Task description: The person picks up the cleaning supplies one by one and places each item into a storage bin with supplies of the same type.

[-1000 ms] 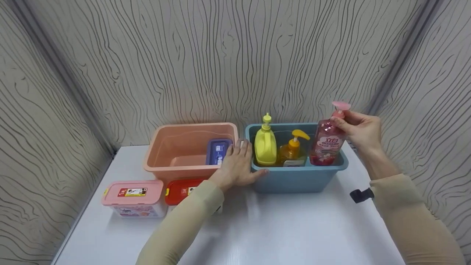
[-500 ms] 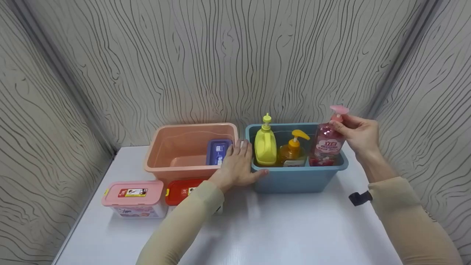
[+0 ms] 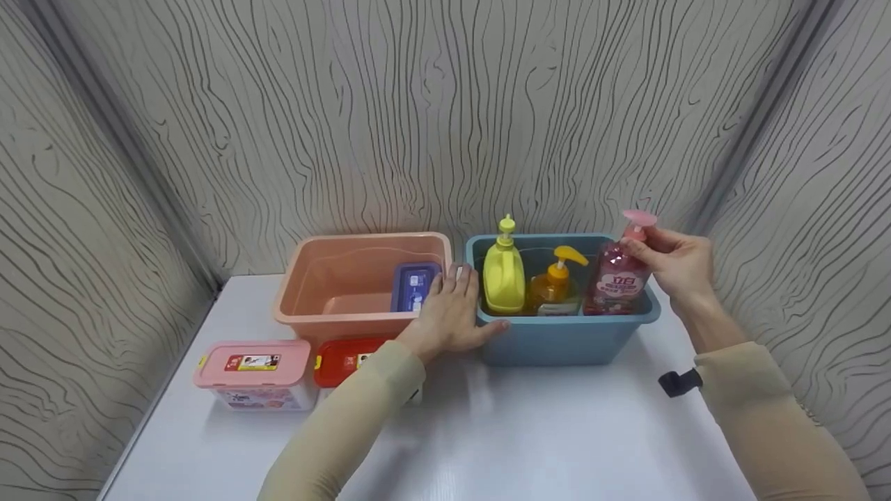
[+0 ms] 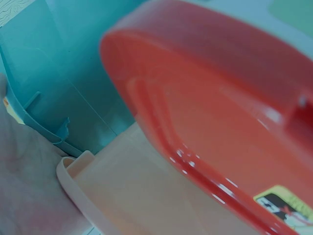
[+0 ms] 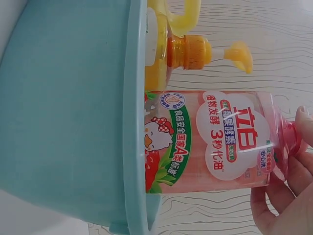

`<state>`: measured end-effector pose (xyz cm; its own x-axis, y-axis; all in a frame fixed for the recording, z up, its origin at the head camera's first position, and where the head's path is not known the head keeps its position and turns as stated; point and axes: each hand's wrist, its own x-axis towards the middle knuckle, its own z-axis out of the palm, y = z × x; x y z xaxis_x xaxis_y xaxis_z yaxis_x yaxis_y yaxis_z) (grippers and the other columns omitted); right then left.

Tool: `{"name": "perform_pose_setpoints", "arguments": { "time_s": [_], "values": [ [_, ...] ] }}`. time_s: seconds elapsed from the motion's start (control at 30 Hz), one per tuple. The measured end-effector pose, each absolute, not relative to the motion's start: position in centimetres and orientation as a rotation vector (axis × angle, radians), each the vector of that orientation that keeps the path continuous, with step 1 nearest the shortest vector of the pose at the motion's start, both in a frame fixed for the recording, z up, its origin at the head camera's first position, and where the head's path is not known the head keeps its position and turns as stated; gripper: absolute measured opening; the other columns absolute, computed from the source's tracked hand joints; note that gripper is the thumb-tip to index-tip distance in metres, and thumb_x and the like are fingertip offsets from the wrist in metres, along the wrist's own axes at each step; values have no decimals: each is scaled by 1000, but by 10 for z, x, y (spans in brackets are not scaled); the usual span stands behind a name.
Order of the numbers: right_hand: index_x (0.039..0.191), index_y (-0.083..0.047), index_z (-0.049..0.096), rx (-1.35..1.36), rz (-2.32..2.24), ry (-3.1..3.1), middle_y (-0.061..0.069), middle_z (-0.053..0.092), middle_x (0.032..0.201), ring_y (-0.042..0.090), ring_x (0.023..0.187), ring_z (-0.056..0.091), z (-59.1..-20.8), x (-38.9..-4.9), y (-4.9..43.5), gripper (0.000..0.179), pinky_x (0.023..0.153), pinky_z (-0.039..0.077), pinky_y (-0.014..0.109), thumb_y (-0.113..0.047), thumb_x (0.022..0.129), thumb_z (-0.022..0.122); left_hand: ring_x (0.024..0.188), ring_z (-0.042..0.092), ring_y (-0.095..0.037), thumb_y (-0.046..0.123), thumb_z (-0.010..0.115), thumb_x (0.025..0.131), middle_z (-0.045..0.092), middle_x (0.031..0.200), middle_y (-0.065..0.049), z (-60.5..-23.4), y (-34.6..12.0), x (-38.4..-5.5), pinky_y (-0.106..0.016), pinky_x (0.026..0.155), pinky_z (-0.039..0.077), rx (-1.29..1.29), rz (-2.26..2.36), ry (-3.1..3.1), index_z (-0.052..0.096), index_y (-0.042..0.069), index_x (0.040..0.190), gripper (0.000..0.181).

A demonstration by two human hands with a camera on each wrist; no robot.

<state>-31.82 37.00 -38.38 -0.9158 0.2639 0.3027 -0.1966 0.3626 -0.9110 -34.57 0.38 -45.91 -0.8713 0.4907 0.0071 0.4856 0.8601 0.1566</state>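
By its neck, just below the pink pump head, my right hand (image 3: 679, 268) pinches a pink pump bottle (image 3: 619, 282). The bottle stands upright with its lower part inside the right end of the blue bin (image 3: 557, 341); its base is hidden by the front wall. Left of it in the bin are an orange pump bottle (image 3: 555, 289) and a yellow bottle (image 3: 504, 278). My left hand (image 3: 452, 313) lies with straight fingers across the neighbouring rims of the blue bin and the peach bin (image 3: 348, 304), thumb against the blue one.
A blue-lidded box (image 3: 414, 287) lies in the peach bin's right end. In front of that bin stand a pink-lidded tub (image 3: 254, 365) and a red-lidded tub (image 3: 341, 362), partly behind my left sleeve. Patterned panels rise behind and beside the white table (image 3: 529, 438).
My right hand has lowered the pink pump bottle further into the blue bin, so more of it is behind the front wall. The left hand has stayed in place.
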Motion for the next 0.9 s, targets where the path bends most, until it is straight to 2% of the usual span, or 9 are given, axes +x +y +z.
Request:
{"name": "perform_pose_setpoints", "arguments": {
  "time_s": [0.33, 0.43, 0.53, 0.67, 0.9],
  "values": [
    [149, 4, 68, -25, 1598, -2232, -32, 80, 98, -9, 91, 75, -393, -318, 369, 56, 86, 62, 9, -24, 102, 85, 180, 7, -35, 89, 35, 100, 12, 191, -15, -458, 4, -345, -57, 147, 11, 785, 216, 2998, 13, 4, 180, 119],
    [149, 2, 69, -23, 1596, -2245, -26, 82, 101, -8, 90, 76, -397, -318, 369, 56, 85, 63, 11, -25, 102, 85, 180, 7, -35, 89, 35, 100, 12, 191, -15, -458, 4, -345, -57, 147, 11, 784, 209, 2996, 12, 4, 180, 119],
    [148, 3, 70, -19, 1606, -2251, -25, 83, 101, -6, 88, 75, -399, -319, 369, 56, 84, 64, 12, -25, 102, 85, 180, 6, -35, 89, 34, 100, 11, 191, -15, -458, 4, -345, -57, 147, 10, 783, 214, 2995, 12, 5, 181, 119],
    [147, 7, 69, -1, 1626, -2248, -31, 80, 96, -7, 89, 75, -401, -318, 367, 55, 83, 64, 11, -22, 103, 84, 180, 6, -35, 90, 33, 100, 11, 191, -15, -458, 4, -345, -57, 147, 10, 784, 218, 2993, 12, 5, 181, 119],
    [149, 6, 67, -6, 1649, -2261, -32, 80, 98, -8, 92, 75, -405, -318, 366, 58, 85, 63, 10, -23, 102, 84, 180, 7, -35, 89, 34, 100, 11, 191, -16, -458, 4, -344, -58, 147, 12, 791, 221, 2995, 12, 4, 180, 119]
  ]
}}
